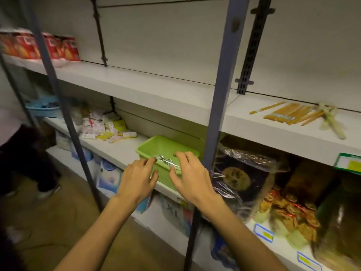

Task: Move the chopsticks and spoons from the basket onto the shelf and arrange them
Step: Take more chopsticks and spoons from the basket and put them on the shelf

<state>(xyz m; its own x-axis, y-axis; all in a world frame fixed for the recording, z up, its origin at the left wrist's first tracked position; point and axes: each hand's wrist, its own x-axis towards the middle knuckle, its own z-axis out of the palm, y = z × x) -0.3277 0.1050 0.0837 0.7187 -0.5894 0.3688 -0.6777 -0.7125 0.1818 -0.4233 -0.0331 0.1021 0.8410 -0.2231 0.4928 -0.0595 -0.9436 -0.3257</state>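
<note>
A green basket (156,143) sits on the middle shelf. At its near rim lies a bundle of shiny metal spoons (167,161). My left hand (138,178) touches the left end of the bundle with its fingertips. My right hand (190,177) hovers over the right end with fingers spread and bent; whether it grips the spoons is unclear. On the upper shelf (175,96), at the right, lie several wooden chopsticks (293,114) and pale wrapped chopsticks (330,120).
Two blue-grey uprights (220,94) (58,94) cross in front of the shelves. Red snack packs (39,47) stand upper left, small sachets (105,126) left of the basket, bagged biscuits (289,210) lower right. A person's dark legs (29,157) stand at the left.
</note>
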